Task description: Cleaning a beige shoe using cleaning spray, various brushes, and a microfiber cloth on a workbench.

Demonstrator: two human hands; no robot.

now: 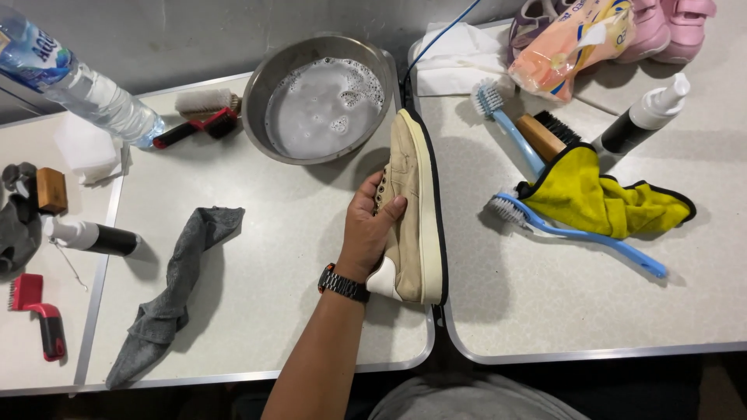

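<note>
The left hand (366, 233), a dark watch at the wrist, grips a tan suede sneaker with a cream sole (411, 214). The fingers are clenched round the laced upper, thumb across the side. The shoe stands on edge over the seam between two tables, toe toward the round steel basin of soapy water (323, 97), touching or nearly touching its rim. The right hand is not in view.

Judgement: the grip sits mid-shoe and looks steady. Holding nearer the heel would leave more of the upper free. The basin stands close enough to be knocked.

Surface: a pale grey table with a metal rim (257, 311). On it lie a crumpled grey cloth (175, 288), a yellow microfibre cloth with dark edging (603, 194) and two blue long-handled brushes (576, 233). A clear plastic water bottle (85, 85) lies at far left.

Room: a grey wall stands behind the tables.
</note>
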